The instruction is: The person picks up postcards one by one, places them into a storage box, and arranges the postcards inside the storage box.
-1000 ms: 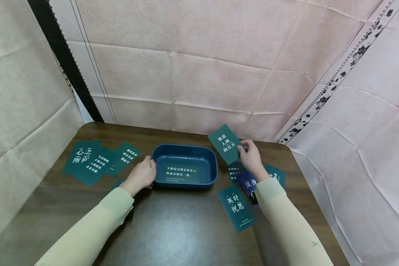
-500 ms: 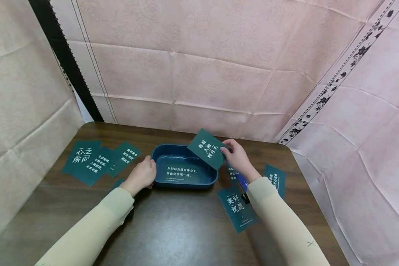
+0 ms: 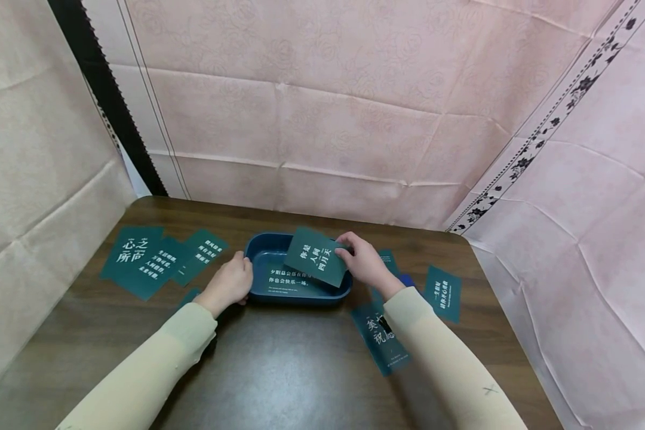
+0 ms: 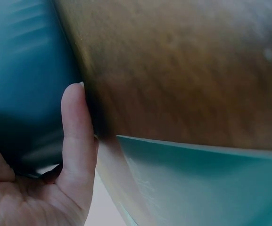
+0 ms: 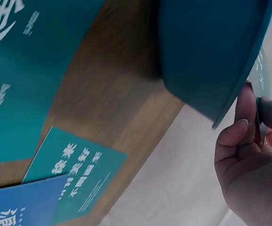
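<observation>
Right hand [image 3: 366, 261] pinches green card [image 3: 316, 257] with fingers and thumb, over right part of blue tray [image 3: 295, 298]. Left hand [image 3: 228, 282] grips tray's left end with fingers. Second green card [image 3: 282, 286] lies inside tray. More green cards [image 3: 160, 267] lie on bench [image 3: 279, 364], both sides.

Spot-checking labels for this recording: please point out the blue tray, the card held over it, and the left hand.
Blue tray [image 3: 271, 245], head view, inner far wall.
Held card [image 3: 316, 257], head view, middle of its printed face.
Left hand [image 3: 228, 282], head view, back of the hand.
</observation>
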`<control>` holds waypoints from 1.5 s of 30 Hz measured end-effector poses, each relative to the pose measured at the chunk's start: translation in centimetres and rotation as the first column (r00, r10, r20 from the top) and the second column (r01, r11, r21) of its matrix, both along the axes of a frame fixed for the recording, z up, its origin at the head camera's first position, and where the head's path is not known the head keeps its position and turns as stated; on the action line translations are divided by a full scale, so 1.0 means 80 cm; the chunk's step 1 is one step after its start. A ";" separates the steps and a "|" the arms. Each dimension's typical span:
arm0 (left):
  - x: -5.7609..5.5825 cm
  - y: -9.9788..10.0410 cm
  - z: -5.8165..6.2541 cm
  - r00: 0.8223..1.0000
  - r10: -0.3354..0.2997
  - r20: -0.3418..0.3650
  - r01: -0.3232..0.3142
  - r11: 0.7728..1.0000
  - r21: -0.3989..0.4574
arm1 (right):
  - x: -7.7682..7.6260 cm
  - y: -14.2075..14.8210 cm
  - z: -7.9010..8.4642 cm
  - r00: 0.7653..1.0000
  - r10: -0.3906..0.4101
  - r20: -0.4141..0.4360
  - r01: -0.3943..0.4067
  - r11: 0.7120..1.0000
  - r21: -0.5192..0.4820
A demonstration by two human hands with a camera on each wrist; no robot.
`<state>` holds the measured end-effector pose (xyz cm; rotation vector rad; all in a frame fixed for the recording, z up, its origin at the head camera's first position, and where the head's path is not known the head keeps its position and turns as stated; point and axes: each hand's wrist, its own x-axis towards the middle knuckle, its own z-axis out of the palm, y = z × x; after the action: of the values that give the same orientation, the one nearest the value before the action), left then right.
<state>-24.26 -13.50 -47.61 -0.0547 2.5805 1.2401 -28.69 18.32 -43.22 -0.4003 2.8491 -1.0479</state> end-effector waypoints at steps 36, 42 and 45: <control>-0.003 -0.002 -0.004 1.000 -0.019 -0.019 0.020 1.000 0.008 | 0.001 -0.063 -0.017 0.979 0.145 0.142 -0.175 0.957 0.233; -0.002 -0.002 -0.003 1.000 -0.018 -0.017 0.018 1.000 -0.003 | -0.001 -0.070 -0.024 0.982 0.144 0.123 -0.178 0.923 0.340; -0.002 -0.002 -0.003 1.000 -0.018 -0.017 0.018 1.000 -0.002 | -0.002 -0.074 -0.027 0.982 0.151 0.116 -0.185 0.903 0.388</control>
<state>-24.42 -13.63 -47.85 -0.0207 2.5905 1.2375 -28.82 12.42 -45.35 -0.5363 2.7911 -0.4264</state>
